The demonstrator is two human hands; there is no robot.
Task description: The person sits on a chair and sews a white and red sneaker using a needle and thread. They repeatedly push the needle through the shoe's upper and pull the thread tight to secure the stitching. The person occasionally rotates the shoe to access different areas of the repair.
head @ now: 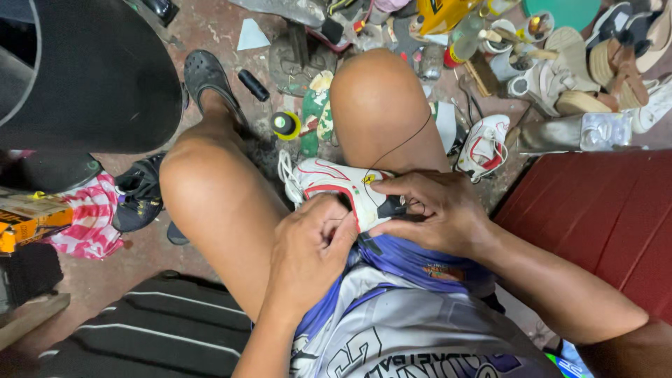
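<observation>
I see the white and red sneaker (336, 183) wedged between the bare knees. My right hand (437, 210) is clamped over its heel end, fingers pressed on the upper. My left hand (311, 245) is pinched shut just beside that grip, touching the shoe's edge; what it pinches is hidden. A black thread (409, 140) runs up from the right-hand grip across the thigh.

A white sneaker (343, 187) with red and black trim lies wedged between the person's bare knees, toe pointing left, white laces trailing; a thin black thread (406, 140) curves up from it
</observation>
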